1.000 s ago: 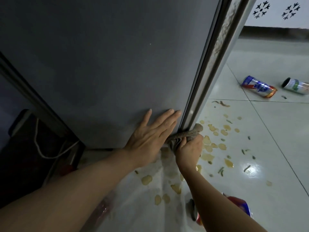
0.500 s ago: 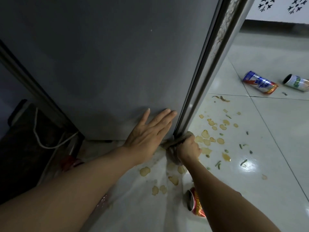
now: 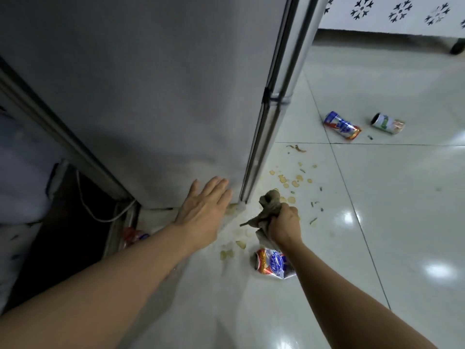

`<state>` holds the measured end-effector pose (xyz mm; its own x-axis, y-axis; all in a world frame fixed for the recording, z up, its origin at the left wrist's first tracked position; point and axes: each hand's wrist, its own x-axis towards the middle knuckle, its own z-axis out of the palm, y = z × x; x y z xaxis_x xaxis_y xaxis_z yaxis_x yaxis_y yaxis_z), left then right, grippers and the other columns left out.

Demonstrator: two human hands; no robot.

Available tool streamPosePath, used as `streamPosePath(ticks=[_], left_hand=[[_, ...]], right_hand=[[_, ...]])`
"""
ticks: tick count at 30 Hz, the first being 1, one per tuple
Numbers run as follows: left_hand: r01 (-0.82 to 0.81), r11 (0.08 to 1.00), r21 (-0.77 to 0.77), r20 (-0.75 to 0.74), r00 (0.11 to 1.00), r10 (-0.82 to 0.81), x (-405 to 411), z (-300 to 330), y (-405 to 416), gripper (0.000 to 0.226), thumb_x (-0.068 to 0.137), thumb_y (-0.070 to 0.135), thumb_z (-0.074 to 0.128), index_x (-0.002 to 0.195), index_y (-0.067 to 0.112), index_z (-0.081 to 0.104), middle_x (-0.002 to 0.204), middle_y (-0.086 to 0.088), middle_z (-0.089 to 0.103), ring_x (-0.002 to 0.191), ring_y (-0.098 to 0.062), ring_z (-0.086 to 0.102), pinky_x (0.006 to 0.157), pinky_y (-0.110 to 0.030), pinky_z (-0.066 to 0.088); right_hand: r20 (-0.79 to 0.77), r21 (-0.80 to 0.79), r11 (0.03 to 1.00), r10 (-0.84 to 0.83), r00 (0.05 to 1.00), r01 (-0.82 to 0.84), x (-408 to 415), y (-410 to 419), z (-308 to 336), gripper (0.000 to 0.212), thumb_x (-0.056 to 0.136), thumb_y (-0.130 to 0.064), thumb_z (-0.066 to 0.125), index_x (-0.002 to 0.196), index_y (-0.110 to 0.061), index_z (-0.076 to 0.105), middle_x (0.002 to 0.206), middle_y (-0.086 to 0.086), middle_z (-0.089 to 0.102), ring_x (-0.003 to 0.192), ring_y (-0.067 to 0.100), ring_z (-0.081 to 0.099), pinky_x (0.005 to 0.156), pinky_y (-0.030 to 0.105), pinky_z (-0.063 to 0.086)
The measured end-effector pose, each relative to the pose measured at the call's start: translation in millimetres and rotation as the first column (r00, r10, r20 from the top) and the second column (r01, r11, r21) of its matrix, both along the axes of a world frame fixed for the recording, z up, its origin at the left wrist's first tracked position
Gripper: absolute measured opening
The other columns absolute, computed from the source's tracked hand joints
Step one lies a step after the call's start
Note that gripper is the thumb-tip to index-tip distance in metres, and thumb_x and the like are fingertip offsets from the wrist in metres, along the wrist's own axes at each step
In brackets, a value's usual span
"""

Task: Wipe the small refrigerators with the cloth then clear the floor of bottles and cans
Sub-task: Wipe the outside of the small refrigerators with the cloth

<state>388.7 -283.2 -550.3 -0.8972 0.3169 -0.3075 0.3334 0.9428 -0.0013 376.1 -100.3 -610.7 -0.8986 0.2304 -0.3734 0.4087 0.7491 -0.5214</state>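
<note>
So we're down at the bottom corner of the small refrigerator (image 3: 156,102), and our left hand (image 3: 201,210) is flat against its grey side panel, fingers straight and spread, holding nothing. Our right hand (image 3: 284,222) has the brown cloth (image 3: 266,210) bunched up tight in a fist, held just off the fridge's front corner edge, above the floor (image 3: 377,222) and not touching the metal.

Looks to us like the wiping step is at its tail end on this lower corner, though we can't tell how clean the panel really is in this dim light. The floor part hasn't been started: one crushed can (image 3: 271,263) lies right under our right wrist, a blue and red can (image 3: 342,125) and a white and green one (image 3: 387,123) sit well apart further out, and there's something red tucked in the shadow by the fridge base that we can't make out. Plus crumbs and sticky spots everywhere.

Next move probably calls for either one more pass with the cloth or freeing up a hand to grab that nearest can.
</note>
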Motion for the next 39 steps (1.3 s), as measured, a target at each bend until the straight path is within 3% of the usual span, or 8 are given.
streamPosePath(ticks=[8,15,19,25,30,33,39], left_hand=[[-0.073,0.993,0.096,0.015,0.997,0.072,19.9,181.3,14.1,0.083,0.083,0.013,0.058,0.149,0.017,0.008,0.158,-0.003,0.006,0.146,-0.02,0.003,0.117,-0.046,0.003],[-0.091,0.977,0.191,0.015,0.996,0.09,20.6,332.3,40.8,0.079,0.085,0.015,0.054,0.149,0.017,0.007,0.158,-0.001,0.008,0.145,-0.018,0.006,0.117,-0.044,0.005],[-0.104,0.969,0.222,0.007,0.994,0.105,20.9,398.9,53.2,0.078,0.087,0.016,0.055,0.149,0.019,0.008,0.157,0.001,0.01,0.145,-0.017,0.006,0.117,-0.043,0.004],[-0.15,0.963,0.225,-0.008,0.988,0.156,22.5,465.3,95.9,0.072,0.085,0.017,0.057,0.145,0.02,0.017,0.152,0.003,0.021,0.141,-0.017,0.017,0.115,-0.043,0.01],[-0.286,0.932,0.222,-0.03,0.954,0.3,13.9,500.1,150.5,0.065,0.086,0.015,0.056,0.142,0.017,0.023,0.15,0.001,0.027,0.139,-0.018,0.023,0.114,-0.042,0.016],[-0.362,0.9,0.242,-0.016,0.926,0.377,11.0,510.2,181.4,0.063,0.086,0.014,0.055,0.141,0.016,0.024,0.15,0.001,0.028,0.14,-0.018,0.024,0.115,-0.044,0.016],[-0.468,0.841,0.27,0.026,0.877,0.48,-6.6,520.6,209.6,0.068,0.086,0.013,0.052,0.145,0.017,0.019,0.153,0.001,0.022,0.142,-0.018,0.018,0.117,-0.049,0.012]], right_hand=[[-0.01,-0.081,0.996,-0.039,0.999,0.038,26.7,21.1,199.2,0.037,0.078,-0.01,0.06,0.112,-0.001,0.048,0.114,0.015,0.053,0.085,0.024,0.048,0.064,0.027,0.035],[-0.029,-0.121,0.989,-0.089,0.996,0.085,37.9,38.2,358.6,0.04,0.079,-0.006,0.058,0.118,-0.001,0.045,0.107,0.018,0.06,0.095,0.034,0.056,0.069,0.03,0.039],[-0.054,-0.194,0.969,-0.164,0.985,0.151,42.6,54.9,430.7,0.031,0.084,-0.003,0.047,0.115,0.0,0.041,0.098,0.015,0.055,0.084,0.026,0.05,0.068,0.031,0.038],[-0.082,-0.249,0.952,-0.204,0.976,0.178,43.5,108.0,487.8,0.022,0.089,-0.004,0.043,0.11,-0.003,0.043,0.093,0.009,0.054,0.079,0.021,0.048,0.062,0.027,0.034],[-0.13,-0.3,0.952,-0.099,0.987,0.056,29.2,172.8,526.1,0.018,0.087,-0.002,0.043,0.102,-0.011,0.044,0.088,0.003,0.053,0.073,0.014,0.048,0.054,0.021,0.034],[-0.141,-0.313,0.95,-0.059,0.988,0.012,17.8,212.1,542.7,0.021,0.086,-0.001,0.042,0.104,-0.009,0.047,0.09,0.004,0.055,0.077,0.016,0.05,0.055,0.018,0.035],[-0.107,-0.313,0.947,0.049,0.993,-0.08,-27.1,248.5,564.8,0.025,0.086,0.0,0.036,0.106,-0.007,0.049,0.095,0.008,0.059,0.085,0.023,0.054,0.068,0.029,0.038]])
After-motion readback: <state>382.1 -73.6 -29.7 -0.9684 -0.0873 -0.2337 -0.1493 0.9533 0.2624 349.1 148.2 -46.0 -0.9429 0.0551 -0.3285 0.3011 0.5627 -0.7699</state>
